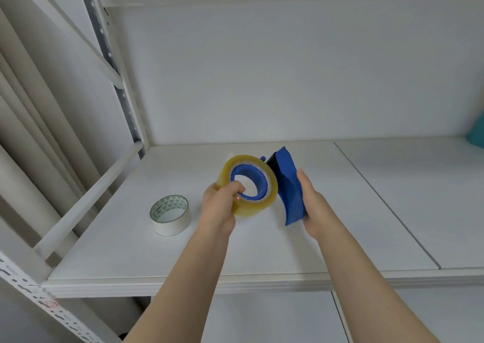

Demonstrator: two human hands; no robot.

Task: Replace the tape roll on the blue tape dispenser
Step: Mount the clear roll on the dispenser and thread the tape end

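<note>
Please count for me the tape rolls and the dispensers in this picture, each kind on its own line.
Tape rolls: 2 (yellow roll, white roll)
Dispensers: 1 (blue dispenser)
Total: 3

Person's left hand (218,205) and right hand (314,209), both bare. The slender forearms are bare along all their visible length. Finer detail of the fingers is blurred.

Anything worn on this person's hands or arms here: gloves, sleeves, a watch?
No. The left hand and right hand are ungloved, with no rings visible. The left forearm and right forearm show no sleeve, watch or bracelet within the frame.
</note>
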